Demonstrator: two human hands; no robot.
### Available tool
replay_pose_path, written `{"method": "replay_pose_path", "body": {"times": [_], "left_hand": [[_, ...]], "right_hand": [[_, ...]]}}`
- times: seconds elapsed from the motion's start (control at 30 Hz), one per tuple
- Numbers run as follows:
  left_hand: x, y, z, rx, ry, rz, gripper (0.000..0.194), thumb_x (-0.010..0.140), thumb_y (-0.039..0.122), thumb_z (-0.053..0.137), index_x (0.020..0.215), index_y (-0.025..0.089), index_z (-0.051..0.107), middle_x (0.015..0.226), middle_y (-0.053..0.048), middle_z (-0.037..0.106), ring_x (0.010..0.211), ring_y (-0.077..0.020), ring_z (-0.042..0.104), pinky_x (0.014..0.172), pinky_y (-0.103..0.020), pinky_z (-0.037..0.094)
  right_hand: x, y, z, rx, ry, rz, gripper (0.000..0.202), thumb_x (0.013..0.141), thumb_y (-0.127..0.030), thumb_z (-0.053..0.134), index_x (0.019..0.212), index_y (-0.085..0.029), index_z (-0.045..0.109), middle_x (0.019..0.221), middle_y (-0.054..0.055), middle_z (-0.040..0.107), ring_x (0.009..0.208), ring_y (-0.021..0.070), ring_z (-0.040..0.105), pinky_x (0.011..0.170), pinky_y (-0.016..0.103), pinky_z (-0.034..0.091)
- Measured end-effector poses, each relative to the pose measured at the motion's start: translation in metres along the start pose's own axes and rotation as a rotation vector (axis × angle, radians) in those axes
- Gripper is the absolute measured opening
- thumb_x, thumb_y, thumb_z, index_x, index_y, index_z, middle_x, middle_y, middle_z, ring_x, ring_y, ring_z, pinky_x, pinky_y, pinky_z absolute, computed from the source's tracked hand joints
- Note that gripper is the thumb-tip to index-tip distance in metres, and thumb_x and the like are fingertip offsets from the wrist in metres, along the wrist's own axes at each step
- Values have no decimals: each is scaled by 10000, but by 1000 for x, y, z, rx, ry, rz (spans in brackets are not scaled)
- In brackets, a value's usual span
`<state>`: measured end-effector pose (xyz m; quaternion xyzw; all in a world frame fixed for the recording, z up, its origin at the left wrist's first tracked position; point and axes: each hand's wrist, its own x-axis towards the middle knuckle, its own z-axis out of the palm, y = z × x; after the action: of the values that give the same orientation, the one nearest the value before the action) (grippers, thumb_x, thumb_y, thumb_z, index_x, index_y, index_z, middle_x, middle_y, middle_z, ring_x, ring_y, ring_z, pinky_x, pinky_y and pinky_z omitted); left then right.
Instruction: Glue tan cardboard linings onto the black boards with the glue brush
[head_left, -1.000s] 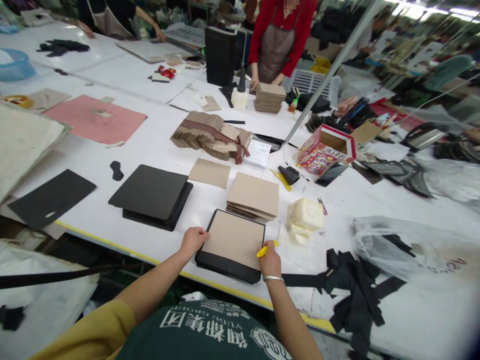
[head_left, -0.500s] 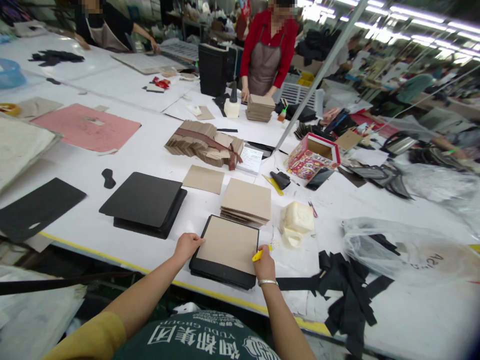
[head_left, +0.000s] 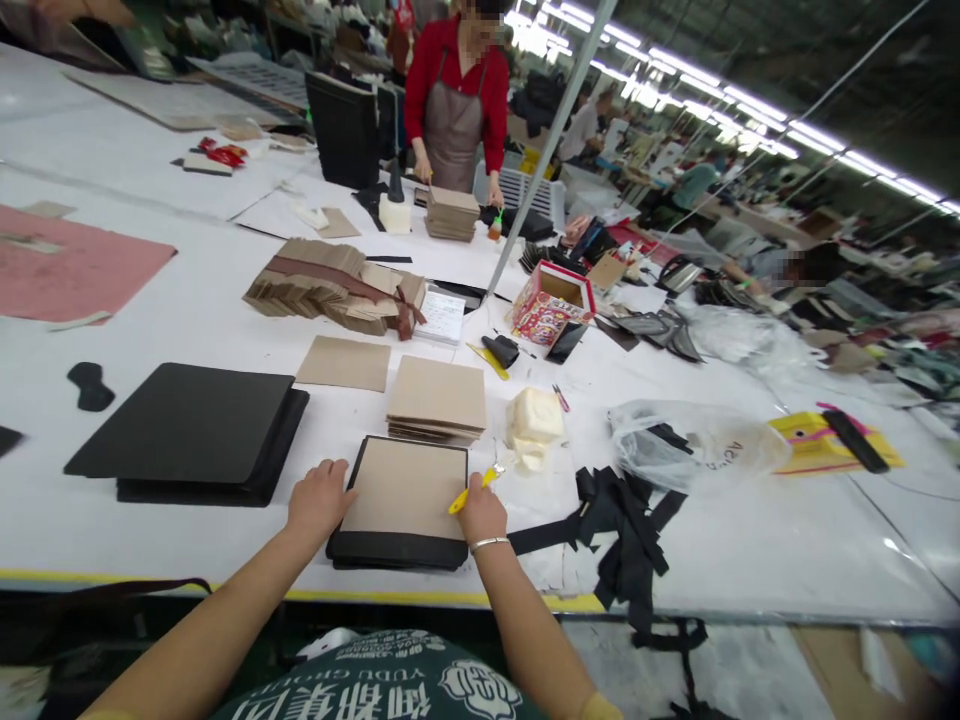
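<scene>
With the tan board (head_left: pixel 405 487) seated on the black panel (head_left: pixel 397 549), left hand (head_left: pixel 319 497) presses flat and right hand (head_left: pixel 480 510) grips the yellow brush (head_left: pixel 471 489); the board stack (head_left: pixel 437 398) remains unprocessed.

A pile of black panels (head_left: pixel 187 432) is lying on the white bench (head_left: pixel 750 540), left of a stack of tan cardboard squares (head_left: pixel 437 398). A tied bundle of cardboard pieces (head_left: pixel 330 285) is sitting farther back, with a red printed box (head_left: pixel 551 305) standing open to its right. Black strips (head_left: pixel 626 525) are sprawling beside a clear plastic bag (head_left: pixel 697 445). Across the bench a person in a red top (head_left: pixel 457 95) is handling another cardboard stack (head_left: pixel 451 213)
</scene>
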<state>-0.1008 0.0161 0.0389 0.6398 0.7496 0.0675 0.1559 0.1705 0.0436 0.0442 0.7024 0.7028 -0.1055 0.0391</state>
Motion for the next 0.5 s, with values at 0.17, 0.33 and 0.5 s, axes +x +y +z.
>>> {"method": "replay_pose_path", "body": {"times": [0.17, 0.33, 0.5], "left_hand": [[6, 48, 23, 71, 78, 464, 463, 820, 177, 386, 1283, 190, 408, 1387, -91, 334, 1288, -237, 245, 1046, -415, 136], [11, 60, 53, 79, 58, 474, 636, 768, 567, 436, 1333, 297, 327, 1443, -81, 205, 1318, -317, 127, 1022, -554, 0], [8, 41, 52, 95, 133, 332, 702, 744, 612, 437, 1336, 248, 337, 1440, -128, 188, 1320, -316, 118, 1035, -529, 3]], "right_hand": [[12, -17, 12, 107, 286, -244, 280, 790, -84, 407, 1059, -134, 467, 1065, 154, 516, 1000, 225, 474, 814, 342, 401], [26, -39, 58, 278, 469, -455, 241, 788, -78, 392, 998, -132, 499, 1203, 146, 463, 1115, 247, 401, 912, 446, 366], [22, -28, 52, 292, 505, -435, 167, 831, -178, 415, 945, -128, 525, 1105, 151, 540, 1010, 243, 491, 865, 423, 416]]}}
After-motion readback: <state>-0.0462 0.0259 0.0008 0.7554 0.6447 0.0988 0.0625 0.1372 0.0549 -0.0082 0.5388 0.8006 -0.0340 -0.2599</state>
